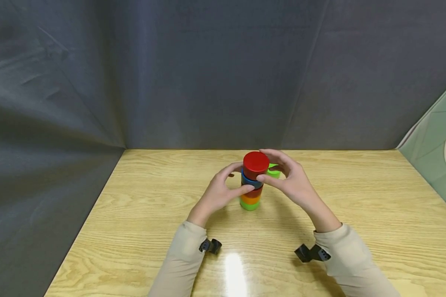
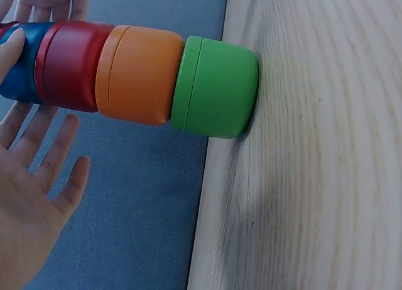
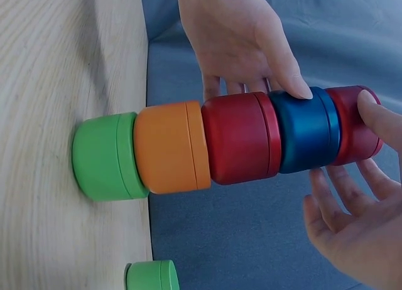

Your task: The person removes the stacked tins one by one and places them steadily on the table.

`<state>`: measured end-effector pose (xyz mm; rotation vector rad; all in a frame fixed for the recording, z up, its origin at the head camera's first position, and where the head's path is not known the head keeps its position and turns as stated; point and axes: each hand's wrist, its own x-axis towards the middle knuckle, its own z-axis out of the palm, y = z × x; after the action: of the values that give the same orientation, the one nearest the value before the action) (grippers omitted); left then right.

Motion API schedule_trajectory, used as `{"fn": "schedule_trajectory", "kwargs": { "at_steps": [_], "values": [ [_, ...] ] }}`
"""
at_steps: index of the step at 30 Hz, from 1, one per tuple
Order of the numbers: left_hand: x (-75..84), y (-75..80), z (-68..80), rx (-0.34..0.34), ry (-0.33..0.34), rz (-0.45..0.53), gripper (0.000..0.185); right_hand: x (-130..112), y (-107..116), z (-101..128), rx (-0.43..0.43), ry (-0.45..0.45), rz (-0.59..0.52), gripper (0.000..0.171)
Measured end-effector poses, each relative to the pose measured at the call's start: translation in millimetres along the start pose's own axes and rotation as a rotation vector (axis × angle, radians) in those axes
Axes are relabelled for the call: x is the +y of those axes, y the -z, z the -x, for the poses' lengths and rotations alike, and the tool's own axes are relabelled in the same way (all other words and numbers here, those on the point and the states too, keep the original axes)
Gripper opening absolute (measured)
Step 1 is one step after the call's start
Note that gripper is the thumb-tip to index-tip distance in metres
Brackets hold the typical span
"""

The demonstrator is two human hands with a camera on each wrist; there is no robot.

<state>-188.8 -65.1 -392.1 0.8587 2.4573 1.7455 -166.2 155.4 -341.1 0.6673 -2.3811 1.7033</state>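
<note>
Stack of five lidded canisters (image 3: pixel 242 138) stood on the wooden table (image 1: pixel 134 231), long axis roughly vertical, lid bands up, rounded bases down; drawn sideways in both wrist views. Order from the base: lower green canister (image 2: pixel 217 86), orange canister (image 2: pixel 141 75), lower red canister (image 2: pixel 75 65), blue canister (image 3: pixel 306 130), upper red canister (image 1: pixel 255 163). Flat top of the upper red canister is shown only in head view; all five side walls are best seen from the right wrist, while the upper end is cut off in left wrist view. Separate green canister (image 3: pixel 152 275) is seen behind the stack in head view, partly covered by the right hand (image 1: pixel 291 179), and cropped at the frame bottom in right wrist view; not caught by the left wrist. Blue canister is held by the left hand (image 1: pixel 220 189), thumb laid across its near side, fingers behind, the lower ones fanned apart. Upper red canister is gripped by the right hand, thumb in front, fingers arched round the far side; full finger contact cannot be told. Both forearms are angled inward, hands facing each other across the stack.
</note>
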Motion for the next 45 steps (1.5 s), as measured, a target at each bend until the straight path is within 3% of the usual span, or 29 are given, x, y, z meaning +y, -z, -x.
{"fn": "schedule_trajectory", "kwargs": {
  "at_steps": [12, 45],
  "values": [
    [1.0, 0.8, 0.1, 0.001, 0.003, -0.026, 0.055, -2.0, -0.8, 0.8, 0.012, -0.006, -0.01, 0.057],
    [1.6, 0.4, -0.4, 0.005, 0.024, -0.039, 0.058, -0.2, 19.8, 7.3, 0.163, -0.002, -0.055, 0.055]
  ]
}}
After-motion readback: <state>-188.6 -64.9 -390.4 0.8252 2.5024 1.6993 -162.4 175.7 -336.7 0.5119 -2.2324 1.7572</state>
